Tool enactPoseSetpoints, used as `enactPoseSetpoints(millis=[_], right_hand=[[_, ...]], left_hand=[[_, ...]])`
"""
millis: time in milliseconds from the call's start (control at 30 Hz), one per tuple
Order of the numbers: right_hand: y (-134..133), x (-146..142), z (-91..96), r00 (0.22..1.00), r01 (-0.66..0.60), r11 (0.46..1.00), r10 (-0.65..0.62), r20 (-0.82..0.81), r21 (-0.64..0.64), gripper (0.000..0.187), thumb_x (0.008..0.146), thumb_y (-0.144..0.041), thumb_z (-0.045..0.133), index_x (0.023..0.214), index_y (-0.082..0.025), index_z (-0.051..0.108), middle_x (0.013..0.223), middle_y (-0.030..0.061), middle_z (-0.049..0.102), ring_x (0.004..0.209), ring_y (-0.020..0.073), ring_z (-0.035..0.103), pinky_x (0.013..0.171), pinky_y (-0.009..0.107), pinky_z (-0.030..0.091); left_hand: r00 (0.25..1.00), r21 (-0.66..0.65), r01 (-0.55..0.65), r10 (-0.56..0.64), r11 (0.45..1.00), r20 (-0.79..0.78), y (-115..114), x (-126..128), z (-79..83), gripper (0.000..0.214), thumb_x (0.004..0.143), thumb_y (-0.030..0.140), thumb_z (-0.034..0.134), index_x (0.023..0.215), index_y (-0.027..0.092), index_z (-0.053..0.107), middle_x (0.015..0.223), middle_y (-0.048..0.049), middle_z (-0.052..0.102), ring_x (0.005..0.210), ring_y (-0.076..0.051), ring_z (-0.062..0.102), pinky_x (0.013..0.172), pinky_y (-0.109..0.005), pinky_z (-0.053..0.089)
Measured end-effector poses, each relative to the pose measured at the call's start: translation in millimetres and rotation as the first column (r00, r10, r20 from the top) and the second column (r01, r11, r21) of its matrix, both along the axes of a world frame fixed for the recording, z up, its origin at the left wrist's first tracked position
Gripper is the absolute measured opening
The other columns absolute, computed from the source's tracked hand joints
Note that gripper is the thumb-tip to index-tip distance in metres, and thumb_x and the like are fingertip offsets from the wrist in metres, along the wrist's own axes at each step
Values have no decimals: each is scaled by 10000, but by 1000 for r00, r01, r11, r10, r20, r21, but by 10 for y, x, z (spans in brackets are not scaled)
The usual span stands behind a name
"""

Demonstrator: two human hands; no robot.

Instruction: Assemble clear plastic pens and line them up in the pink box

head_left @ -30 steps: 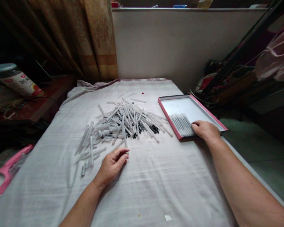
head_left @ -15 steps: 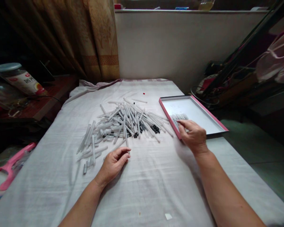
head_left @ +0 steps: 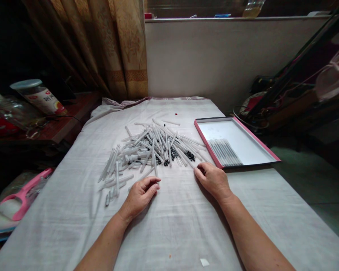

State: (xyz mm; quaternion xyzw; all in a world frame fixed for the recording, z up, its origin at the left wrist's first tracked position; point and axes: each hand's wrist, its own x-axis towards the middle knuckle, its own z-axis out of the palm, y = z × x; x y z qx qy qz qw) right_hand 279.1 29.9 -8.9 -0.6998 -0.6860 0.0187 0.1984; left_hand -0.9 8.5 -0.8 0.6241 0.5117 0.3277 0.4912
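A loose pile of translucent pen barrels (head_left: 147, 146), several with black ends, lies mid-table. My left hand (head_left: 142, 194) rests at the pile's near edge, thumb and fingers closed on the lower end of a thin pen barrel (head_left: 156, 170). To the right of the pile, my right hand (head_left: 214, 182) has its thumb and forefinger pinched at the near end of another pen barrel (head_left: 190, 162), which still lies against the pile. Beside that hand, a shallow pink-edged box (head_left: 251, 141) holds a neat row of pens (head_left: 224, 152) along its left side.
A white cloth (head_left: 169, 226) covers the table. Small black caps (head_left: 190, 155) sit at the pile's right, and a red cap (head_left: 176, 114) lies farther back. A white scrap (head_left: 204, 262) is near the front. Pink-handled scissors-like object (head_left: 25, 192) and a lidded jar (head_left: 39, 96) stand left.
My right hand has come out of the box and moved left to the pile's edge, leaving the row of pens uncovered. My left hand keeps its place by the pile. The view has shifted slightly.
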Motion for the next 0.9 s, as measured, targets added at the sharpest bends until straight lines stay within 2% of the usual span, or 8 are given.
enactPoseSetpoints(millis=[133,233,300,367,467,633,767,900], right_hand=[[2,21,-37,975,33,984,6,-220,173,205,856,-331,545,778,-190,672,733,25,691,590,142,602,619,254,416],[-23,-15,-4,950,-78,955,158,-270,285,189,871,-320,560,788,-182,658,723,24,668,574,127,581,619,245,437],[-55,-91,35,917,-213,924,301,-260,317,159,885,-293,565,807,-183,647,721,20,650,581,121,577,612,237,441],[-98,-204,70,869,-336,884,424,-255,324,131,903,-262,556,837,-186,640,726,19,637,592,118,576,605,231,443],[-172,-394,92,802,-464,828,544,-248,315,116,923,-240,542,877,-186,635,727,25,624,616,125,579,605,229,449],[-239,-570,41,745,-558,776,625,-235,295,146,944,-249,516,910,-174,637,768,52,646,658,143,599,633,239,469],[-185,-528,-17,783,-549,811,583,-217,203,199,962,-295,493,912,-185,651,780,46,666,680,146,622,653,239,467],[-68,-428,-15,866,-481,875,485,-125,64,240,962,-326,489,888,-199,679,800,46,697,726,162,656,672,248,454]], left_hand=[[999,66,17,-14,998,-36,-4,-6,-34,269,874,321,563,1040,153,691,831,-43,710,646,-133,654,622,-235,525],[994,275,8,22,961,-108,-44,-4,-58,222,906,277,545,1044,167,680,840,-43,720,671,-139,672,640,-243,539],[982,523,-4,102,853,-160,-86,10,-53,209,917,219,542,1089,181,655,909,-55,723,779,-153,686,722,-264,549],[958,732,23,195,681,-212,-125,39,-25,258,908,161,557,1157,196,618,1035,-81,707,970,-186,667,862,-321,530],[888,842,119,323,526,-327,-156,93,35,321,890,150,594,1205,210,589,1228,-124,640,1232,-267,543,1043,-466,402],[774,791,220,391,571,-498,-132,102,69,238,938,234,552,1168,219,614,1143,-82,694,1156,-282,582,1106,-559,220],[734,723,325,320,610,-600,-114,51,32,197,973,218,471,1072,203,641,894,-29,721,840,-204,643,1020,-474,331],[707,705,344,323,620,-629,-108,29,-2,216,974,242,454,1070,182,638,907,-59,710,801,-211,624,784,-361,447]])
